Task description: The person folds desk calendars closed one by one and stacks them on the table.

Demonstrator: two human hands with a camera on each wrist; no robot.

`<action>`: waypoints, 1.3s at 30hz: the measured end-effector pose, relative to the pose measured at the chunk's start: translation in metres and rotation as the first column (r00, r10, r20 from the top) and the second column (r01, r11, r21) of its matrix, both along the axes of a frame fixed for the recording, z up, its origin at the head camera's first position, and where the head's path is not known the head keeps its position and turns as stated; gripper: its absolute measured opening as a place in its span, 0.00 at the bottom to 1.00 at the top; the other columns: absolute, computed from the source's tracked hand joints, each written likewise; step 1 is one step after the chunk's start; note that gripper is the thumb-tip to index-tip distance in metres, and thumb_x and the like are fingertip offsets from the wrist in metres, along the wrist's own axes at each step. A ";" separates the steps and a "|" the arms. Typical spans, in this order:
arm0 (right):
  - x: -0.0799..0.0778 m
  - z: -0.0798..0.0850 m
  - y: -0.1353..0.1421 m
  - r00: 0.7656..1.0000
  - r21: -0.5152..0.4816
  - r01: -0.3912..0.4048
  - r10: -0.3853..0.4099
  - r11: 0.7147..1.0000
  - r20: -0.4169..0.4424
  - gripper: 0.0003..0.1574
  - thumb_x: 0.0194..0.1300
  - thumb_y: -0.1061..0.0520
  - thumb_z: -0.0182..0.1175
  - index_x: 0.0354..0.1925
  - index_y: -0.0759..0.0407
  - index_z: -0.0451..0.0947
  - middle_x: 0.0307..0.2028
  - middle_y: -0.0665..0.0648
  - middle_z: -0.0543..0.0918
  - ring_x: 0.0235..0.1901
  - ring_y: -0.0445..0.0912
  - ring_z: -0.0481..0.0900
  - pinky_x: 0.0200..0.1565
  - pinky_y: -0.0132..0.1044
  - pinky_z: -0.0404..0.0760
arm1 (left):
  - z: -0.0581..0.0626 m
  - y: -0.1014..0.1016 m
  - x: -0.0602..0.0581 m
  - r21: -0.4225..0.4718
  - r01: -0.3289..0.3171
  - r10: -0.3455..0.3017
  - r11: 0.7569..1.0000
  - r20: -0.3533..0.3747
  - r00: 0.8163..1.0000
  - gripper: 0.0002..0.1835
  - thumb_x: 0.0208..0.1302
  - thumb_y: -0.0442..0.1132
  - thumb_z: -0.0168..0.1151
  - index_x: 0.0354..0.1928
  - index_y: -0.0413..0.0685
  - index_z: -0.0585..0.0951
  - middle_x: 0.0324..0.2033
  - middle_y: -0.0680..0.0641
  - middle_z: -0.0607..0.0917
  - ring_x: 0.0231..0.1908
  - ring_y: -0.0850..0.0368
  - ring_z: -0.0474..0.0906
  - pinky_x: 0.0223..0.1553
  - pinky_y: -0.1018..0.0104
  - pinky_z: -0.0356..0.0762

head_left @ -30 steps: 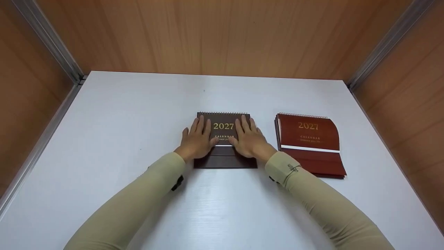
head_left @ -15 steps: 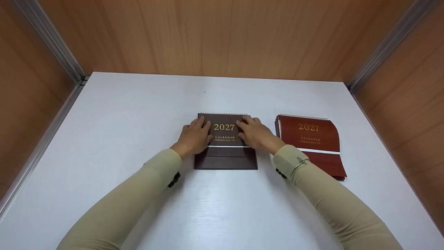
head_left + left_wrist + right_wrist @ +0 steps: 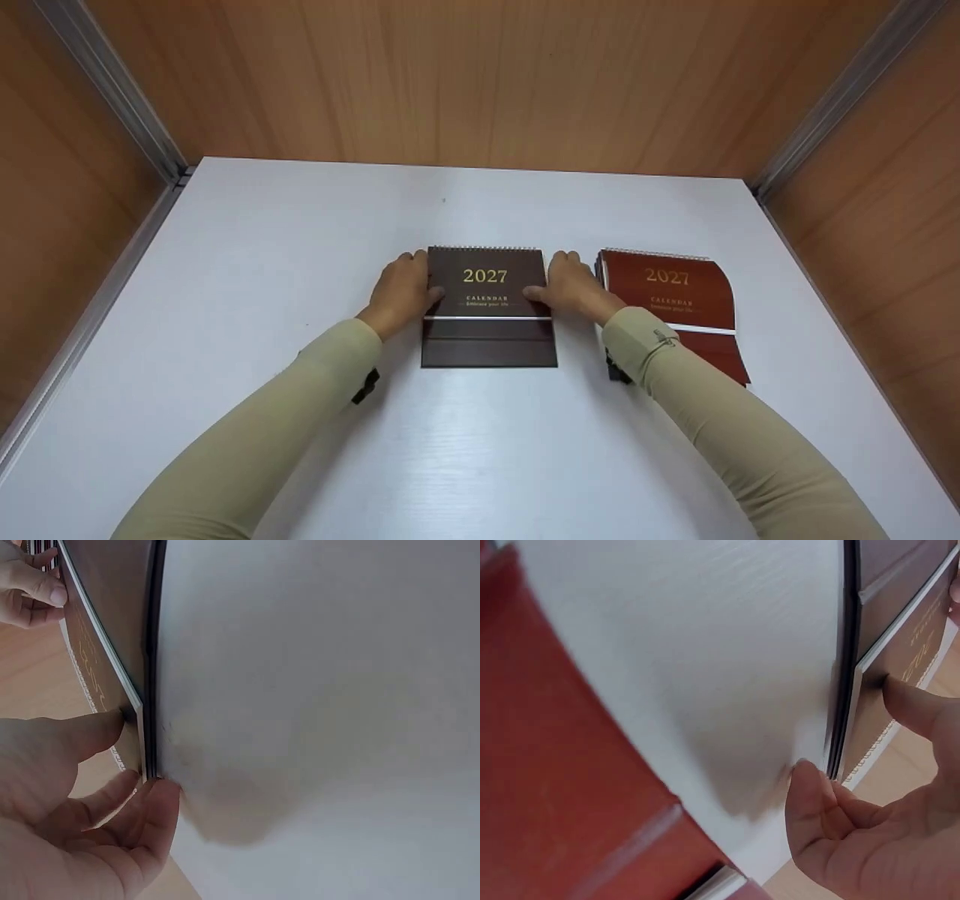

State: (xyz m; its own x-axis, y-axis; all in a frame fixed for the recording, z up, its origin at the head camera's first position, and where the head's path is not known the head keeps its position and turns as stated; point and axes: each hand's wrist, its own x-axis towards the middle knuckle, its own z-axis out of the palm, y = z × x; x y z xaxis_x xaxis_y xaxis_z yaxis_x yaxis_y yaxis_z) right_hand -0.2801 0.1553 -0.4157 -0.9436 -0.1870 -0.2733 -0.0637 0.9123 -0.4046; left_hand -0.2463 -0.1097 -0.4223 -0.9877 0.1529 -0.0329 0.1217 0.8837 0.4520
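A dark brown 2027 desk calendar (image 3: 487,349) lies flat on the white table, its spiral binding along the far edge. My left hand (image 3: 396,294) holds its left side, thumb on the cover. On the opposite side my right hand (image 3: 574,286) grips the right edge in the same way. The left wrist view shows the left fingers (image 3: 161,821) curled at the calendar's side, with the thumb pressing the cover. In the right wrist view, the right thumb (image 3: 911,701) rests on the cover while the other fingers bend at the edge.
To the right lies a reddish-brown 2027 calendar (image 3: 667,292), its cover bowed up, partly behind my right sleeve (image 3: 720,420). Wood-grain panels (image 3: 480,82) enclose the white table (image 3: 300,225) at the back and both sides.
Both hands have slid outward from lying flat on the brown calendar's cover to its left and right edges, where fingers now curl and thumbs stay on top. The calendar stays in place.
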 end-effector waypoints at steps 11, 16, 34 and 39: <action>-0.001 0.004 0.009 0.997 -0.078 0.015 -0.009 0.997 0.075 0.23 0.76 0.48 0.64 0.38 0.67 0.72 0.34 0.59 0.69 0.34 0.50 0.67 0.36 0.43 0.70 | 0.002 -0.001 -0.001 0.073 -0.060 0.055 0.995 0.070 0.996 0.19 0.73 0.41 0.69 0.42 0.26 0.79 0.37 0.38 0.78 0.37 0.48 0.69 0.42 0.53 0.76; 0.000 0.004 0.010 0.994 -0.121 0.035 -0.022 0.992 0.111 0.25 0.76 0.50 0.64 0.48 0.75 0.80 0.37 0.61 0.76 0.35 0.49 0.71 0.40 0.42 0.74 | 0.004 0.000 0.002 0.094 -0.096 0.086 0.991 0.108 0.990 0.19 0.73 0.42 0.69 0.40 0.28 0.80 0.35 0.41 0.77 0.37 0.49 0.68 0.41 0.56 0.74; -0.001 0.002 0.001 0.963 -0.263 0.217 -0.162 0.940 0.215 0.32 0.75 0.60 0.61 0.68 0.81 0.69 0.59 0.69 0.80 0.53 0.53 0.73 0.67 0.49 0.75 | 0.008 0.008 -0.003 0.187 -0.186 0.148 0.965 0.201 0.968 0.15 0.70 0.37 0.68 0.28 0.40 0.74 0.27 0.46 0.74 0.30 0.53 0.69 0.30 0.64 0.68; 0.001 0.002 -0.002 0.961 -0.236 0.224 -0.173 0.946 0.217 0.36 0.75 0.60 0.60 0.70 0.80 0.61 0.61 0.72 0.76 0.56 0.56 0.73 0.70 0.53 0.73 | 0.009 0.005 -0.002 0.226 -0.215 0.150 0.950 0.273 0.950 0.12 0.69 0.36 0.65 0.30 0.41 0.72 0.28 0.47 0.73 0.31 0.53 0.69 0.32 0.64 0.69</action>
State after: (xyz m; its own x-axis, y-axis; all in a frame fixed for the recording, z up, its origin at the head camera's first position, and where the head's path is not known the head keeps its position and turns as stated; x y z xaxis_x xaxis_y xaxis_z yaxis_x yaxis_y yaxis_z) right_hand -0.2795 0.1535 -0.4136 -0.9036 -0.0886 -0.4191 0.2092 0.7625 -0.6122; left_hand -0.2481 -0.1050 -0.4129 -0.9640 0.0061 -0.2659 -0.1761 0.7345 0.6553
